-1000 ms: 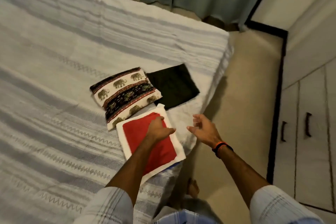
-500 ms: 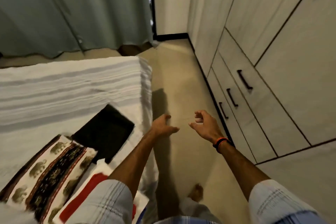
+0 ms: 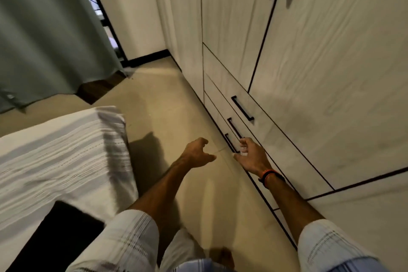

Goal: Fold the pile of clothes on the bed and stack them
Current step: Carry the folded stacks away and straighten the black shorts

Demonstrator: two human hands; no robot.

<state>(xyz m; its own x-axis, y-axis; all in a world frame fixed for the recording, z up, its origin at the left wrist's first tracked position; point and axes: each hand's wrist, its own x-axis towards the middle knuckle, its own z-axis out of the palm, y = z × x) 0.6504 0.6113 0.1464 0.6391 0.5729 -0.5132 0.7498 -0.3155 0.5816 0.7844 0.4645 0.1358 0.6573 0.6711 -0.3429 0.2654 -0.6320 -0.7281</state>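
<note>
Two grips released: left hand [image 3: 196, 154], right hand [image 3: 251, 157] | black folded cloth [image 3: 55, 234] on bed [image 3: 55, 150], well apart

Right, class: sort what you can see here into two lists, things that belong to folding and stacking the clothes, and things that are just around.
Belongs to the job:
- black folded garment
- bed
- left hand, empty
- right hand, empty

Just around:
- wardrobe
- drawer handles
- curtain
- floor
</note>
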